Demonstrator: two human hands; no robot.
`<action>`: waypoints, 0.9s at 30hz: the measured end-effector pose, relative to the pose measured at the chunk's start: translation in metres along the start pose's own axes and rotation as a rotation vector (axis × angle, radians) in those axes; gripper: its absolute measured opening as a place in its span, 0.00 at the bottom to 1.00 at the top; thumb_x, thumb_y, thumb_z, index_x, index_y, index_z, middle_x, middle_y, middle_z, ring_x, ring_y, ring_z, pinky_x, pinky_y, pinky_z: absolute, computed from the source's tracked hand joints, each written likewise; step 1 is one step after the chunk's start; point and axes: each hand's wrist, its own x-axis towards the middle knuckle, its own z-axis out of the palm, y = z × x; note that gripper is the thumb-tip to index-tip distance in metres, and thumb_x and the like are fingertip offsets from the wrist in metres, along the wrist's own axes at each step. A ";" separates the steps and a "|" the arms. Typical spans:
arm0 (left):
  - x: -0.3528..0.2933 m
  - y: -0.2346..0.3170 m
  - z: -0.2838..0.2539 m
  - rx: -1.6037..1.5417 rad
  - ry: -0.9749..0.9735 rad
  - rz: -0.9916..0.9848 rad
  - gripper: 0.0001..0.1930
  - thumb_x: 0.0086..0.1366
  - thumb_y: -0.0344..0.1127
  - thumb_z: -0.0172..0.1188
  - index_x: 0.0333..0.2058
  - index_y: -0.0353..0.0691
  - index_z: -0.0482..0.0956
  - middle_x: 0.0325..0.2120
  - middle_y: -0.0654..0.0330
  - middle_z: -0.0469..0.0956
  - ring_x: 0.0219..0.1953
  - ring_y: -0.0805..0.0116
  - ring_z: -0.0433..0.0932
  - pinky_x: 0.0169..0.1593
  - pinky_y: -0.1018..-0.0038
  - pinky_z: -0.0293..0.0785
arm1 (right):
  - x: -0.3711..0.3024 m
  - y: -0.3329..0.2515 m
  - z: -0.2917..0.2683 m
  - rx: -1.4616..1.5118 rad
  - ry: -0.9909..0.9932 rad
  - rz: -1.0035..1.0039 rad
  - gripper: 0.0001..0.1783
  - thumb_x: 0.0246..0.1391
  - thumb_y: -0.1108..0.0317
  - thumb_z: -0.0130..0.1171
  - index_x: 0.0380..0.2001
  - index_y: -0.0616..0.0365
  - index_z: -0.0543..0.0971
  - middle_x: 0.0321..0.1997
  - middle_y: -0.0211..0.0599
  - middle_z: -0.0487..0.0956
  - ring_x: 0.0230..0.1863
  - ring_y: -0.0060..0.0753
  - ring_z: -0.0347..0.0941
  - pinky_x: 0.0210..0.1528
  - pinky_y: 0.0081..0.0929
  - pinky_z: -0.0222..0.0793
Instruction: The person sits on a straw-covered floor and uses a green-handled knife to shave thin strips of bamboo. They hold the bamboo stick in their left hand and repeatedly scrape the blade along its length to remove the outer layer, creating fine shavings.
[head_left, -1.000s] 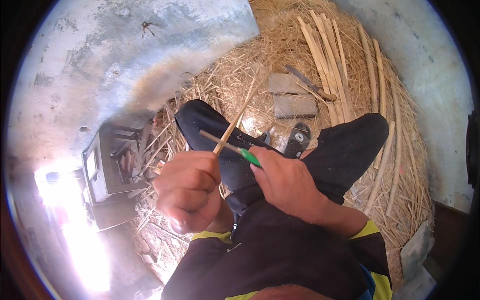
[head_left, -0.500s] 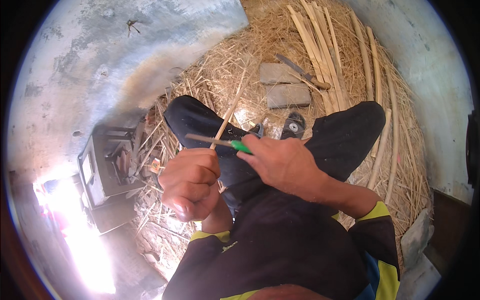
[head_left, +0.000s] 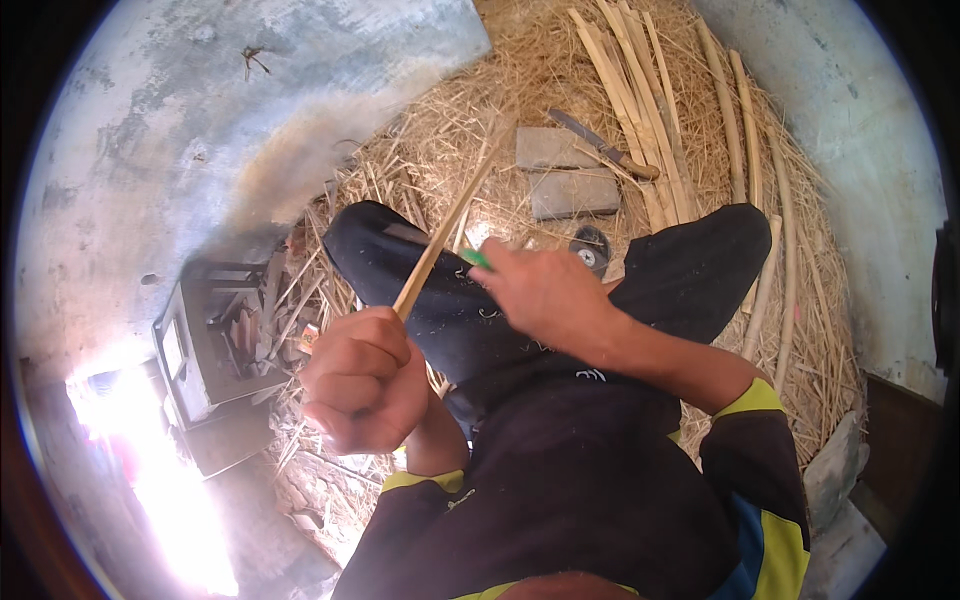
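Observation:
A long, pale wooden stick (head_left: 447,228) slants up and away from my left hand (head_left: 365,380), whose fingers are wrapped round its near end. My right hand (head_left: 555,305) grips a knife with a green handle (head_left: 476,258); most of that handle is hidden in the fingers. The knife's blade points to the left and passes behind the stick above my dark trouser leg (head_left: 365,240). Whether the edge touches the stick I cannot tell. Small pale shavings lie on the trousers.
Beyond my knees, a larger knife (head_left: 605,145) rests on two grey bricks (head_left: 575,193). Split wood strips (head_left: 640,110) and long poles (head_left: 755,130) lie on straw-like shavings at the right. A grey open-fronted box (head_left: 190,340) stands left, beside a pale wall (head_left: 200,160).
My left hand has shifted left and slightly down, showing more of the stick. The knife blade has moved up, farther along the stick from my left hand. Both hands keep their hold.

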 end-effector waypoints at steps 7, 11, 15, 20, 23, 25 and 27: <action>-0.006 0.004 0.005 0.139 0.222 -0.062 0.23 0.69 0.44 0.36 0.13 0.48 0.51 0.09 0.67 0.47 0.11 0.77 0.43 0.18 0.75 0.41 | 0.013 0.013 0.020 -0.026 0.052 0.014 0.11 0.60 0.60 0.53 0.33 0.57 0.70 0.17 0.41 0.74 0.18 0.48 0.74 0.18 0.41 0.69; -0.008 0.005 0.003 0.125 0.210 -0.077 0.23 0.69 0.44 0.36 0.13 0.49 0.51 0.09 0.67 0.47 0.10 0.76 0.42 0.18 0.75 0.40 | 0.002 -0.003 0.013 -0.001 0.030 -0.095 0.11 0.62 0.60 0.50 0.36 0.56 0.69 0.16 0.44 0.74 0.18 0.51 0.74 0.19 0.44 0.69; -0.010 0.014 -0.008 0.074 0.099 -0.121 0.24 0.70 0.44 0.35 0.12 0.47 0.53 0.08 0.67 0.49 0.09 0.76 0.44 0.17 0.74 0.41 | 0.016 0.036 0.019 -0.073 -0.025 -0.024 0.10 0.62 0.60 0.50 0.37 0.56 0.69 0.16 0.43 0.74 0.18 0.47 0.74 0.20 0.43 0.69; -0.006 0.007 -0.004 0.040 0.171 -0.081 0.24 0.70 0.45 0.35 0.12 0.47 0.55 0.08 0.67 0.50 0.08 0.75 0.44 0.17 0.74 0.40 | 0.019 0.026 0.018 -0.110 -0.083 -0.072 0.12 0.63 0.60 0.47 0.39 0.57 0.69 0.16 0.44 0.75 0.19 0.50 0.75 0.22 0.45 0.70; -0.006 0.008 -0.007 0.060 0.211 -0.096 0.24 0.70 0.45 0.36 0.13 0.48 0.54 0.08 0.67 0.49 0.09 0.76 0.43 0.17 0.74 0.41 | 0.027 0.038 0.023 -0.172 -0.100 -0.013 0.12 0.63 0.60 0.47 0.39 0.58 0.69 0.16 0.45 0.75 0.19 0.51 0.75 0.21 0.46 0.70; -0.006 0.013 -0.007 0.046 0.226 -0.130 0.23 0.69 0.44 0.36 0.13 0.49 0.52 0.09 0.68 0.47 0.10 0.76 0.42 0.19 0.74 0.42 | 0.033 0.037 0.019 -0.180 -0.155 0.000 0.12 0.63 0.61 0.46 0.38 0.59 0.68 0.17 0.46 0.75 0.19 0.52 0.75 0.21 0.46 0.71; -0.003 0.011 -0.004 0.040 0.171 -0.136 0.23 0.69 0.44 0.37 0.13 0.49 0.52 0.09 0.68 0.47 0.10 0.76 0.41 0.19 0.74 0.42 | 0.032 0.033 0.017 -0.110 -0.092 -0.088 0.12 0.63 0.61 0.46 0.38 0.60 0.68 0.15 0.46 0.74 0.19 0.53 0.75 0.21 0.46 0.72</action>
